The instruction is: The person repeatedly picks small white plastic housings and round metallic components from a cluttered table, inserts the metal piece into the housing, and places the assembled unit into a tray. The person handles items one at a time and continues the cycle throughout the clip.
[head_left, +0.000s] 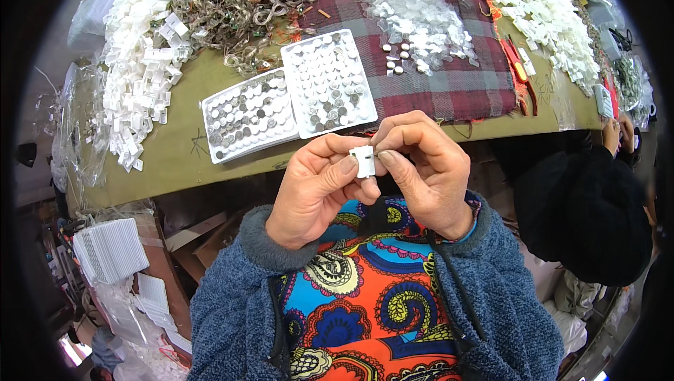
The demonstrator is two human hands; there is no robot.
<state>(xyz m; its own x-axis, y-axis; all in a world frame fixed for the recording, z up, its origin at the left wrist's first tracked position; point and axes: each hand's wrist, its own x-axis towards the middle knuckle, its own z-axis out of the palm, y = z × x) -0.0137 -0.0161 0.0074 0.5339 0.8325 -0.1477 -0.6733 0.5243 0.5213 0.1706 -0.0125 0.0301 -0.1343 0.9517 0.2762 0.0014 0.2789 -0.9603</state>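
A small white plastic housing [364,161] with a dark slot is held up in front of my chest, just off the table's near edge. My left hand [312,188] pinches it from the left, thumb on its face. From the other side, the fingertips of my right hand [428,170] close on its right edge; whether they hold a second small part is hidden. Just beyond my hands stand two white trays, the left one [256,150] and the right one [367,86]. Both carry rows of small round button-like parts, white, grey and dark.
A plaid cloth [449,97] bears clear plastic pieces [421,19] and white round caps [399,70]. Wires [239,9] and white plastic parts [137,79] are heaped leftward, more parts [547,16] rightward. Red-handled pliers [530,97] lie right. A co-worker in black [583,205] sits at right.
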